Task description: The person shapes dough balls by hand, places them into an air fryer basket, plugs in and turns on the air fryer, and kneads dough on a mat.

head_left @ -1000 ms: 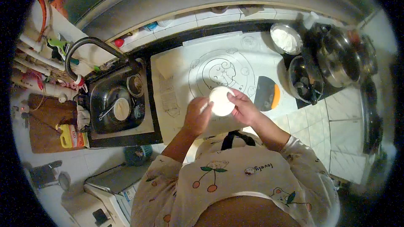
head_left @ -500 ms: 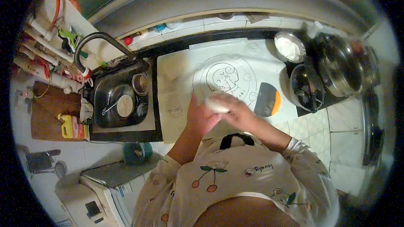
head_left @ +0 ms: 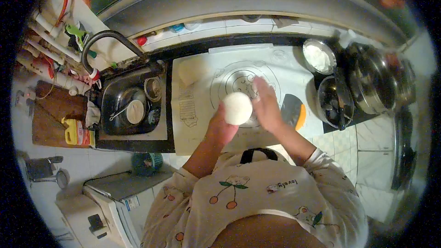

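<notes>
A round, smooth white piece of dough [head_left: 238, 108] rests in my left hand [head_left: 221, 126], whose fingers are mostly hidden beneath it. My right hand [head_left: 266, 104] is just to the right of the dough, stretched out flat and slightly blurred, holding nothing. Both are above a white mat [head_left: 197, 140] printed with circles and a cartoon figure. Right of my right hand, a dark scraper with an orange edge [head_left: 291, 110] lies on the mat, partly covered by my forearm.
A bowl of white powder [head_left: 318, 57] stands at the mat's back right, beside a dark pot [head_left: 329, 93] and large metal pots [head_left: 374, 80]. To the left is a sink [head_left: 108, 126] holding a pale bowl [head_left: 135, 111], under a black faucet [head_left: 110, 33]. A yellow bottle [head_left: 71, 132] stands further left.
Both hands held the dough at first, then came together around it in a blur. Now my right hand is apart from it, and the dough stays in my left hand.
</notes>
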A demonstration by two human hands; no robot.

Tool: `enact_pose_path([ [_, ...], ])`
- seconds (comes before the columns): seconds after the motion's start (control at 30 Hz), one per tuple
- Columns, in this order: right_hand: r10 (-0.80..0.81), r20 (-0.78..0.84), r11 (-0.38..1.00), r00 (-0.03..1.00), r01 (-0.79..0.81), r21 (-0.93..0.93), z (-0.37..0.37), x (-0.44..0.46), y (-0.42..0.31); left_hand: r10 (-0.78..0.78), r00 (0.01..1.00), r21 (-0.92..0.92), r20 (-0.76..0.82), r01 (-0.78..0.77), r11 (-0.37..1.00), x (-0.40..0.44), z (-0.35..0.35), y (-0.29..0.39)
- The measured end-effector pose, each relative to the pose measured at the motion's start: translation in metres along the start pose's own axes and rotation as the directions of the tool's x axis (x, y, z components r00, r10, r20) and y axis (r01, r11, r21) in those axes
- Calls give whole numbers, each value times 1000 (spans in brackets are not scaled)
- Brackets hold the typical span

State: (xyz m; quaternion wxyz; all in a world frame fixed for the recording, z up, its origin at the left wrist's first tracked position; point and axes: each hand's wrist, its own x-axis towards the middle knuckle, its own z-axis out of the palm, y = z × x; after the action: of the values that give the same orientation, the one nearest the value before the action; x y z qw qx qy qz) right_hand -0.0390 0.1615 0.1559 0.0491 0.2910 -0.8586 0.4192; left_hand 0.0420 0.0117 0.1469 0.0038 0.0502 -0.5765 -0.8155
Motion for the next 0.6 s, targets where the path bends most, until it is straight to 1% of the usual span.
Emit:
enact_pose_path([
  [0.03,20,-29,991,999,-16,134,0,1,6,-45,999,-206,-17,41,978,3,-4,-7],
  [0.07,45,-54,964,998,-29,264,0,1,10,-91,995,-396,-35,70,916,6,-8,-14],
  [0.1,104,37,903,994,-110,415,3,0,8,-188,981,-501,-43,141,854,6,-6,-4],
  [0.13,147,133,813,980,-196,548,10,-2,3,-282,958,-599,-41,203,775,6,-6,1],
  [0.17,171,232,697,958,-284,658,18,-4,-3,-246,967,-578,-69,162,800,8,-5,-2],
  [0.2,259,336,573,906,-424,701,33,-8,-2,-207,973,-555,-98,119,823,11,-4,-8],
  [0.23,347,305,467,887,-445,764,39,-11,-12,-166,978,-532,-127,75,844,15,-4,-13],
  [0.27,434,281,355,856,-449,820,43,-13,-19,-70,971,-356,-228,-16,934,20,-5,-16],
  [0.3,466,331,304,821,-499,811,44,-15,-19,39,951,-160,-308,-92,983,23,-7,-19],
  [0.33,496,381,252,780,-549,797,43,-18,-16,158,918,45,-363,-152,987,26,-10,-22],
  [0.37,524,429,197,735,-595,779,43,-20,-12,222,910,157,-349,-177,972,30,-16,-31],
  [0.4,530,400,185,748,-562,806,53,-23,1,286,901,267,-326,-202,942,34,-23,-43],
  [0.47,557,320,159,767,-476,865,84,-25,37,263,894,211,-364,-196,958,44,-30,-62],
  [0.5,576,272,143,771,-423,895,95,-23,49,165,894,42,-416,-163,986,49,-30,-70],
  [0.53,582,220,266,783,-439,858,105,-21,63,57,890,-130,-453,-129,983,52,-31,-79],
  [0.6,575,128,486,808,-464,741,124,-20,88,71,897,-102,-437,-128,987,49,-41,-101],
])
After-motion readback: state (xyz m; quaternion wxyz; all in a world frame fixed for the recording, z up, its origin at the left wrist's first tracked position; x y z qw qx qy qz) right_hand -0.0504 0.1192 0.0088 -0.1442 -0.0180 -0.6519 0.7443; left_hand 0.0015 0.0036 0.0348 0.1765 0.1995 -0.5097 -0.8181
